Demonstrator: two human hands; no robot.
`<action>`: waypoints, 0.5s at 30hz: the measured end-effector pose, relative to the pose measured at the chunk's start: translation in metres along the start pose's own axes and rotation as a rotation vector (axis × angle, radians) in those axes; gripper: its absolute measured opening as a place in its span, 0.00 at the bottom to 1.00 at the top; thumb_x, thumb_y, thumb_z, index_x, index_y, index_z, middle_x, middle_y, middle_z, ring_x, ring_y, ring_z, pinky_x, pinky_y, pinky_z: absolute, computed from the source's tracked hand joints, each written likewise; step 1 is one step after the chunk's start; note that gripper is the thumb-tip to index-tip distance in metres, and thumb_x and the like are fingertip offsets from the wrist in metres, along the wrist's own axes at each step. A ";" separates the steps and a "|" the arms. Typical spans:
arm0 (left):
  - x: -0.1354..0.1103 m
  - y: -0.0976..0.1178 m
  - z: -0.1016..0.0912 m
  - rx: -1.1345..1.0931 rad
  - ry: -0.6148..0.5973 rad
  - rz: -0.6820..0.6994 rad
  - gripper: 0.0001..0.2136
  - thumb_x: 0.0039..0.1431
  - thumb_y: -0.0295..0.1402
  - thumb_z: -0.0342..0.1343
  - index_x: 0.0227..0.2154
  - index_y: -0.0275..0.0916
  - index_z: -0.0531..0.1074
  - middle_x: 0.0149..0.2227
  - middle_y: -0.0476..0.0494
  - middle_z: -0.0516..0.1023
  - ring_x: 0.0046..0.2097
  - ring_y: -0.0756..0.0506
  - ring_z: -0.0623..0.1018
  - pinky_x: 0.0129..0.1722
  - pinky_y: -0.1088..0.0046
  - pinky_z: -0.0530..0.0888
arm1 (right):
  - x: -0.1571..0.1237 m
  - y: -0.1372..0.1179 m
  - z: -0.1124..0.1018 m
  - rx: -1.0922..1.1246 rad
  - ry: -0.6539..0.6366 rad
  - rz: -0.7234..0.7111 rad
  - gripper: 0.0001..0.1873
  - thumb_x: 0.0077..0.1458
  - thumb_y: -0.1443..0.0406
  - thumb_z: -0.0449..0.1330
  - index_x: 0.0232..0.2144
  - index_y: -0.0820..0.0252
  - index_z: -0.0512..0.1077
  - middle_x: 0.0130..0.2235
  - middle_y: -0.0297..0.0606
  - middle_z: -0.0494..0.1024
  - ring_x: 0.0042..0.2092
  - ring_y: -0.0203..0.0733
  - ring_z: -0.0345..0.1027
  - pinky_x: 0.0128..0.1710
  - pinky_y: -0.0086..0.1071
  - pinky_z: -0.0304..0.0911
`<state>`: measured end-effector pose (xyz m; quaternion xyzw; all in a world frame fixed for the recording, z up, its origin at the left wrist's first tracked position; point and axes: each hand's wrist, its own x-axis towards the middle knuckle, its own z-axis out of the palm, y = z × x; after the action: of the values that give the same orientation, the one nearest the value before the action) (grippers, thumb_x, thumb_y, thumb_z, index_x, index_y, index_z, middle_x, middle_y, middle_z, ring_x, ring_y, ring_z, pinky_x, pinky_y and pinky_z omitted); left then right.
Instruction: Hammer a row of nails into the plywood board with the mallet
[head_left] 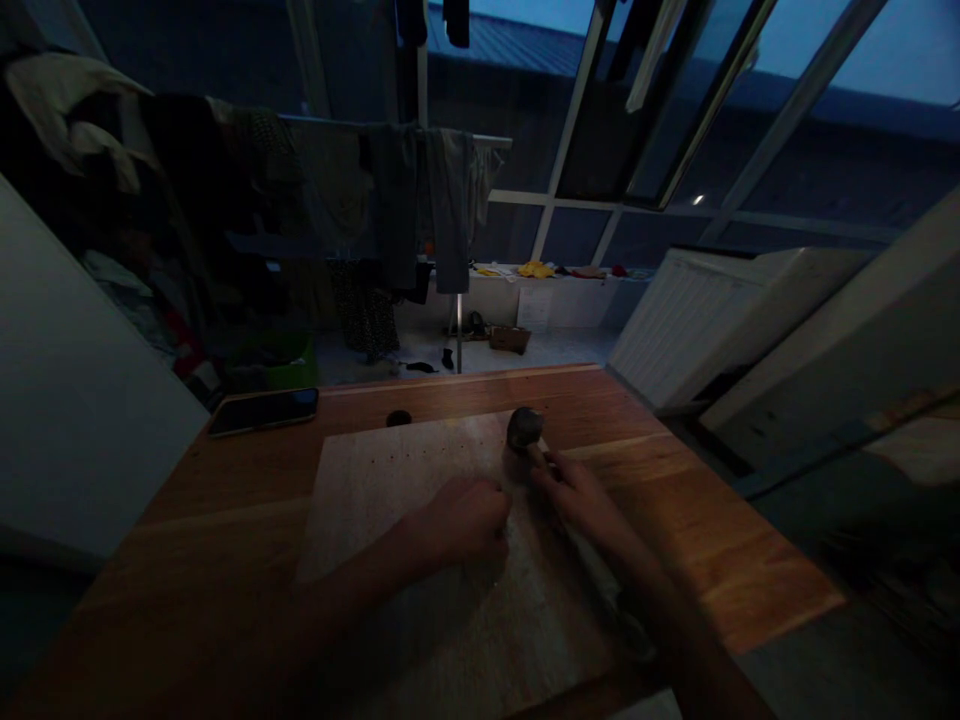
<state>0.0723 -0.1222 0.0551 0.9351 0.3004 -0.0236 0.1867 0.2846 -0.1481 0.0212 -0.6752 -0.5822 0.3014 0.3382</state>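
Observation:
My right hand [579, 497] is closed round the handle of a hammer [525, 428], close below its dark rounded head. The head is over the far right part of a pale wooden board [349, 500], and the handle runs back under my forearm. My left hand [469, 518] is curled closed above the middle of the board, left of the hammer. What its fingers hold, if anything, is hidden in the dim light. A row of small dark spots [408, 456] crosses the board near its far edge.
The board lies on a wooden table [675, 490]. A phone [264, 411] rests at its far left corner, and a small dark round object [399, 418] sits behind the board. Past the table are hanging clothes [394, 200], a green container [292, 365] and a white ribbed cabinet [675, 310].

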 end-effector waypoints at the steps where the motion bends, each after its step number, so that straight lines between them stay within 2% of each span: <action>1: 0.002 -0.002 0.000 -0.017 0.026 -0.002 0.04 0.54 0.31 0.60 0.31 0.38 0.77 0.36 0.40 0.81 0.37 0.41 0.79 0.36 0.67 0.73 | 0.004 -0.001 0.001 0.034 -0.005 0.009 0.17 0.54 0.54 0.57 0.39 0.59 0.75 0.35 0.43 0.83 0.38 0.51 0.78 0.37 0.38 0.68; 5: 0.024 -0.023 0.003 -0.238 0.266 -0.052 0.05 0.53 0.27 0.57 0.31 0.39 0.76 0.32 0.45 0.80 0.33 0.45 0.78 0.35 0.71 0.71 | 0.026 -0.007 0.006 0.234 0.052 0.116 0.13 0.54 0.53 0.57 0.31 0.57 0.70 0.22 0.31 0.73 0.20 0.39 0.66 0.20 0.31 0.58; 9: 0.067 -0.050 0.006 -0.655 0.557 -0.150 0.13 0.55 0.25 0.56 0.42 0.38 0.78 0.32 0.47 0.80 0.31 0.49 0.77 0.34 0.75 0.72 | 0.045 -0.009 0.017 0.438 0.099 0.182 0.15 0.53 0.50 0.58 0.29 0.55 0.68 0.21 0.27 0.71 0.15 0.34 0.59 0.14 0.29 0.53; 12: 0.092 -0.063 0.011 -0.788 0.655 -0.217 0.12 0.55 0.25 0.56 0.42 0.37 0.78 0.33 0.47 0.81 0.31 0.49 0.77 0.34 0.76 0.72 | 0.048 -0.006 0.024 0.453 0.092 0.177 0.18 0.50 0.48 0.61 0.28 0.55 0.66 0.18 0.25 0.68 0.14 0.35 0.59 0.13 0.29 0.53; 15: 0.098 -0.067 0.017 -0.755 0.659 -0.183 0.10 0.56 0.27 0.57 0.40 0.37 0.79 0.33 0.48 0.82 0.33 0.49 0.78 0.35 0.76 0.72 | 0.043 -0.002 0.025 0.462 0.085 0.161 0.20 0.48 0.46 0.62 0.29 0.54 0.66 0.17 0.24 0.67 0.14 0.35 0.59 0.13 0.29 0.54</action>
<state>0.1158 -0.0241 0.0019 0.7301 0.4117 0.3663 0.4040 0.2692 -0.1026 0.0073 -0.6361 -0.4277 0.4237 0.4826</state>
